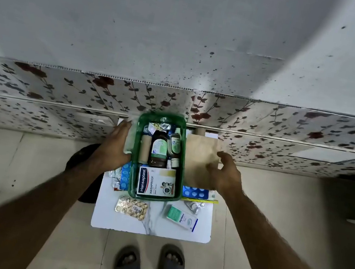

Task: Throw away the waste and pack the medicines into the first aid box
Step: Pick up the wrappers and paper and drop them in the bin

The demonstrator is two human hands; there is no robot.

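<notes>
Presently: green first aid box (136, 151) holding bottles and Hansaplast carton (156, 181), between left hand (116, 142), flat against its wall, and right hand (226, 176), fingers spread, empty.

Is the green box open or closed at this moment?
Open. No lid covers the green box, so the bottles and the plaster carton lying inside are plainly visible from above.

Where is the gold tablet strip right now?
In the head view, the gold tablet strip lies on the white board, just outside the green box's near left corner.
</notes>
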